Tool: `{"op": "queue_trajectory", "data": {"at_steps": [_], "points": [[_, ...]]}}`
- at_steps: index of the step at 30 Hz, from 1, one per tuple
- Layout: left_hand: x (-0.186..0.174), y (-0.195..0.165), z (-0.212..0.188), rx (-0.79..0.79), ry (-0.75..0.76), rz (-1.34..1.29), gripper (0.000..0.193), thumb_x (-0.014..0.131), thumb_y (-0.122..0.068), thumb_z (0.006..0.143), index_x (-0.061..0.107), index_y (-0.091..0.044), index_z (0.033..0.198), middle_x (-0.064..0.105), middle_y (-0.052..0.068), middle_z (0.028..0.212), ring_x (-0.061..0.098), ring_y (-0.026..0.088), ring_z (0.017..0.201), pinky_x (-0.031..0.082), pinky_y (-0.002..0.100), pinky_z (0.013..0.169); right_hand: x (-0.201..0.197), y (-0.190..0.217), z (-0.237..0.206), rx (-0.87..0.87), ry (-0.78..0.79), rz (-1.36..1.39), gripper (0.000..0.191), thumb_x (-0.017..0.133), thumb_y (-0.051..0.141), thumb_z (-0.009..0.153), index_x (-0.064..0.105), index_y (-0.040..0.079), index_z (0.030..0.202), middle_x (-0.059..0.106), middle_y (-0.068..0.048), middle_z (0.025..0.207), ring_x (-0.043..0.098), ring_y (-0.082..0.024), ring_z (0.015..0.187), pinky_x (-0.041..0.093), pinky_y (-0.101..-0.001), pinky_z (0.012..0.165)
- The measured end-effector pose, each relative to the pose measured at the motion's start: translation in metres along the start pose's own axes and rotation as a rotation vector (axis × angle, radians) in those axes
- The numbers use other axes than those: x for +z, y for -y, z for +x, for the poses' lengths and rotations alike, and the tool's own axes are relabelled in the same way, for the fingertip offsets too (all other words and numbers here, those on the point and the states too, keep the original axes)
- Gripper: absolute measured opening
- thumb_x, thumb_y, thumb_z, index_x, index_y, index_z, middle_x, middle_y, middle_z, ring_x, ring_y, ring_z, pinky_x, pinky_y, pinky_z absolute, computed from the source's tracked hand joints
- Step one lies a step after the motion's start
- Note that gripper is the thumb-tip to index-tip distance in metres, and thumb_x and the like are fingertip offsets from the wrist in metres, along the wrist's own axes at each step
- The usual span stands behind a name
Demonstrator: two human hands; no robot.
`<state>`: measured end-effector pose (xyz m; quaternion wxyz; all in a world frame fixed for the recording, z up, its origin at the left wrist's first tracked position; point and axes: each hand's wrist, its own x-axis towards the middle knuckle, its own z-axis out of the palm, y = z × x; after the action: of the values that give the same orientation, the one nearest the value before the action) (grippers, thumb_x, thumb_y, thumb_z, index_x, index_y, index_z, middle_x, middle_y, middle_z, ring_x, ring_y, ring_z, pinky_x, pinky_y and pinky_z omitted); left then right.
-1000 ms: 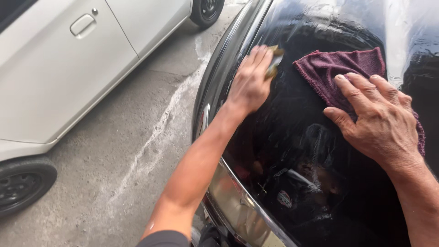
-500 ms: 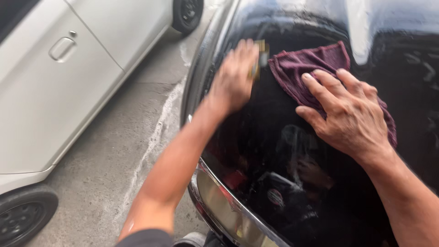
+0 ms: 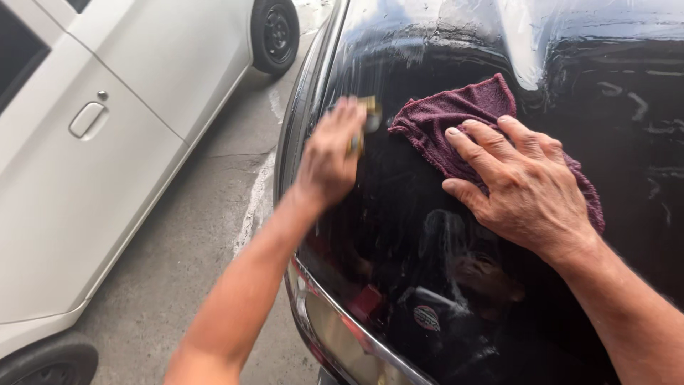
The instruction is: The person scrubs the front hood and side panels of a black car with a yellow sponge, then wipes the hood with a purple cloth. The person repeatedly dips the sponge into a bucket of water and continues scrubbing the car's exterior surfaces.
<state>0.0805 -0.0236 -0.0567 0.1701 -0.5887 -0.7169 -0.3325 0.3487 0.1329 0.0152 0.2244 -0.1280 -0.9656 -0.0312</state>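
Maroon cloth point(image 3: 456, 117) lies bunched on the glossy black car panel point(image 3: 427, 285), pinned flat under the right hand point(image 3: 524, 189), fingers spread wide, palm pressing, not closed around it. Looks soft, light, limp terry; likely slides easily on the wet, slick paint, so best held by palm pressure or pinched at a bunched edge. Left hand point(image 3: 331, 153) is motion-blurred, its grip narrow around a small yellowish-dark object point(image 3: 369, 114), kind unclear, against the panel near its left edge. White car point(image 3: 107, 142) stands beside, across grey pavement point(image 3: 192, 271).
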Motion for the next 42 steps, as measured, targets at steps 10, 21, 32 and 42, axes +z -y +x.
{"op": "queue_trajectory", "data": {"at_steps": [10,21,32,42], "points": [[0.031,0.056,0.075,-0.084,0.007,-0.115,0.047,0.062,-0.013,0.093,0.060,0.003,0.137,0.055,0.027,0.147,0.053,0.046,0.136,0.042,0.049,0.116,0.008,0.007,0.032,0.114,0.012,-0.224,0.082,0.053,0.073,0.084,0.063,0.016,0.143,0.061,-0.010,0.147,0.053,-0.039,0.133,0.042,-0.0590,0.102],[0.013,0.037,0.089,-0.057,0.055,-0.131,0.047,0.060,-0.012,0.092,0.058,0.007,0.135,0.055,0.028,0.143,0.047,0.043,0.138,0.034,0.053,0.116,0.087,-0.041,0.156,0.247,-0.097,-0.279,0.044,0.071,0.043,0.111,0.069,0.002,0.095,0.071,-0.017,0.087,0.070,-0.033,0.083,0.058,-0.0467,0.069],[0.021,0.055,0.030,0.030,0.000,-0.080,0.045,0.057,-0.004,0.094,0.059,0.009,0.137,0.057,0.031,0.144,0.054,0.047,0.137,0.044,0.051,0.118,0.046,-0.047,0.055,0.314,-0.158,-0.437,0.051,0.071,0.055,0.100,0.075,0.007,0.115,0.069,-0.016,0.099,0.065,-0.036,0.104,0.058,-0.0462,0.072],[0.014,0.070,0.093,0.025,0.058,-0.095,0.049,0.062,-0.005,0.094,0.056,0.006,0.141,0.052,0.028,0.148,0.048,0.043,0.142,0.037,0.046,0.121,0.031,-0.028,0.068,0.330,-0.197,-0.335,0.054,0.077,0.058,0.102,0.075,0.006,0.117,0.069,-0.019,0.111,0.064,-0.040,0.107,0.058,-0.0513,0.080]]}}
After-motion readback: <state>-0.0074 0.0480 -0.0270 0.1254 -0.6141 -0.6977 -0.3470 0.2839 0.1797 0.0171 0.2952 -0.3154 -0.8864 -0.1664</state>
